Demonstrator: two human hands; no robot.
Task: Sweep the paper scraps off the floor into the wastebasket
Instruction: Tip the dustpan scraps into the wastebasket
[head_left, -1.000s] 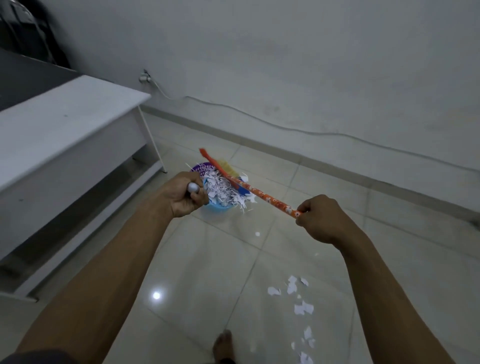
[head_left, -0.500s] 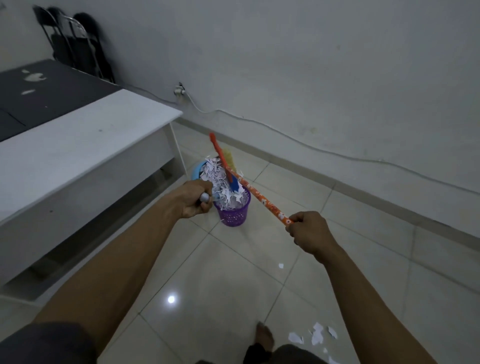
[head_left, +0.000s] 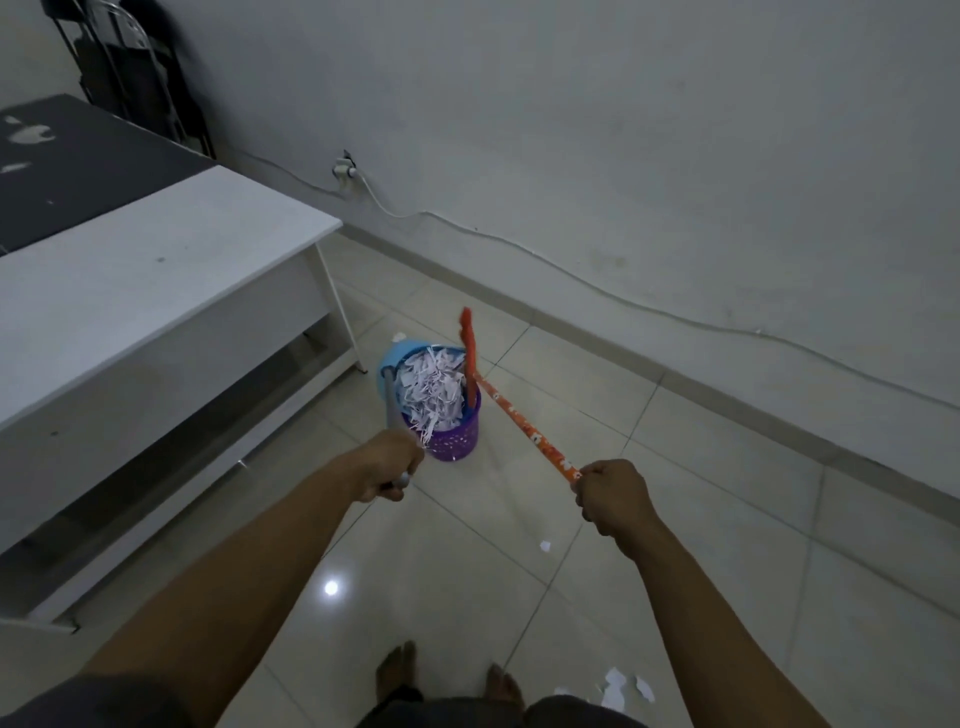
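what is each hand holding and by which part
The left hand grips the grey dustpan handle near its upper end. The right hand grips the orange broom handle at its upper end.

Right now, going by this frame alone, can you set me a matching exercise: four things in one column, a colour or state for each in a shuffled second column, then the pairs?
Things
1. wastebasket
2. broom handle
3. dustpan
4. loose scraps

Colours or states
A. blue, its handle held by the left hand
B. lying on the floor tiles
C. purple, heaped with shredded paper
D. orange and patterned, held by the right hand

Pairs: 1-C, 2-D, 3-A, 4-B
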